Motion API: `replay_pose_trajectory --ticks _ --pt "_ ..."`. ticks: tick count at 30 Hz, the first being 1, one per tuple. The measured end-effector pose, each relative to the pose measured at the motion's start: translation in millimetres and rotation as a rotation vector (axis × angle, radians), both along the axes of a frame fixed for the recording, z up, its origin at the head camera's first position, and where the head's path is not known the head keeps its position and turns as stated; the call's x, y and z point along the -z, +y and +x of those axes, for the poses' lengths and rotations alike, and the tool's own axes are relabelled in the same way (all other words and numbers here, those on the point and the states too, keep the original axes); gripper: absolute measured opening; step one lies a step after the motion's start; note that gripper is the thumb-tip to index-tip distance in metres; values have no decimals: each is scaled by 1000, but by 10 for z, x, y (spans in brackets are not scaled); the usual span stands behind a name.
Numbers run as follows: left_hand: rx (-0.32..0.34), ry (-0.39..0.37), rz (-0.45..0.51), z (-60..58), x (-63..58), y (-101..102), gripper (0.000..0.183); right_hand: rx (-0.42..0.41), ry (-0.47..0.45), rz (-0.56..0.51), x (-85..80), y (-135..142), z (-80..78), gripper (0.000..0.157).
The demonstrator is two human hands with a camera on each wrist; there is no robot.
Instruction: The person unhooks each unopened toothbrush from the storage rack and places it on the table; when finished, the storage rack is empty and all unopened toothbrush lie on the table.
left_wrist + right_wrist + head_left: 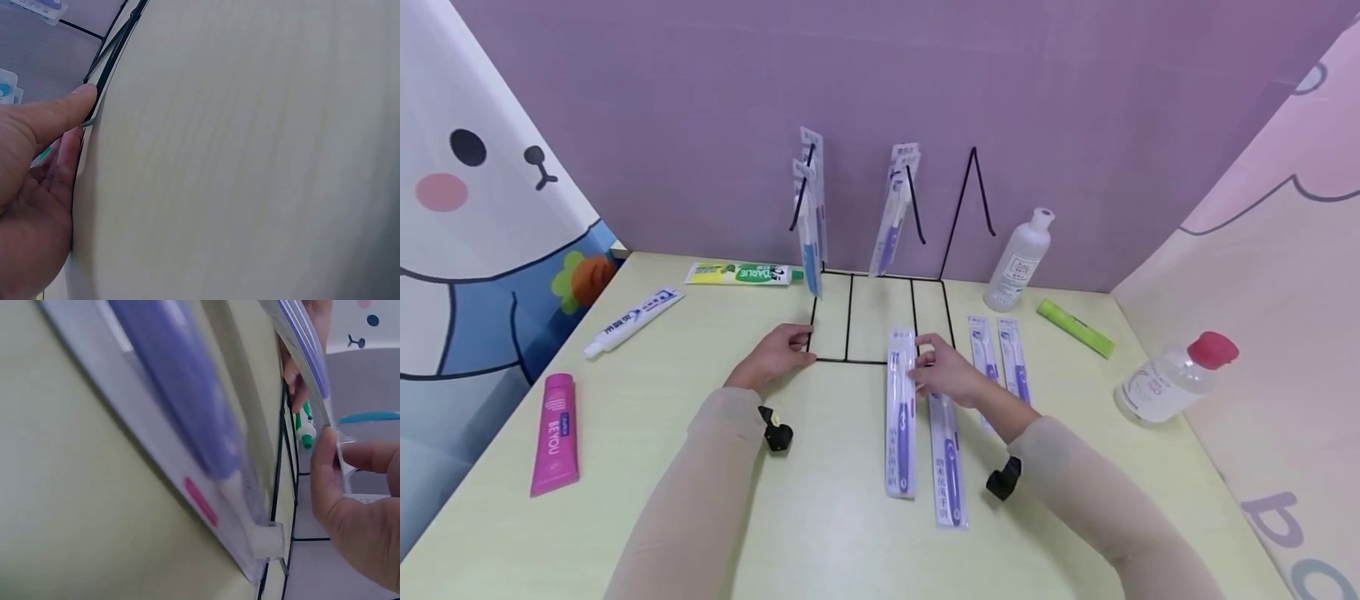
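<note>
My left hand [775,354] is at the front left corner of a black wire display rack [848,321]. The left wrist view shows its thumb and fingers pinching the rack's dark wire [115,53]. In my right hand [951,373], thumb and fingers pinch the upper part of a packaged purple toothbrush [901,433], held tilted above the table in the right wrist view. Just under that hand, another packaged purple toothbrush [951,467] lies on the table, its top near the rack base. Packaged toothbrushes hang on the rack's left hook [808,225] and middle hook [895,208].
Two packaged toothbrushes [1017,358] lie right of my right hand. Behind them stand a clear bottle [1018,260] and a green tube [1075,327]; a red-capped bottle [1165,387] is farther right. At left lie a Darlie tube [737,273], a white tube [634,322] and a pink tube [555,437].
</note>
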State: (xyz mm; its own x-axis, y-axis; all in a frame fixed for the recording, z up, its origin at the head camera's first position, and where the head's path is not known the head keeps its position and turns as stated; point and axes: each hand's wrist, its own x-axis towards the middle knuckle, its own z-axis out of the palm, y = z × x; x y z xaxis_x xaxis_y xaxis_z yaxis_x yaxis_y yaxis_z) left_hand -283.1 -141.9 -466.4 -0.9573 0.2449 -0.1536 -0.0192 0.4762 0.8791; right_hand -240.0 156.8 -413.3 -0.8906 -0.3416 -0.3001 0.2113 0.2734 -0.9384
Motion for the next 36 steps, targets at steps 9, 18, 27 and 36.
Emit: replay_pose_trajectory --ticks 9,18,27,36 --pt "0 -6 8 -13 -10 -25 59 24 -102 212 91 -15 165 60" --pt "-2 2 7 -8 -10 -31 58 -5 -91 332 146 -46 209 60" --pt "19 38 0 -20 30 -22 59 -71 -21 494 -29 -18 128 62" --pt "-1 8 14 -5 28 0 58 6 197 463 -482 -66 -351 50"
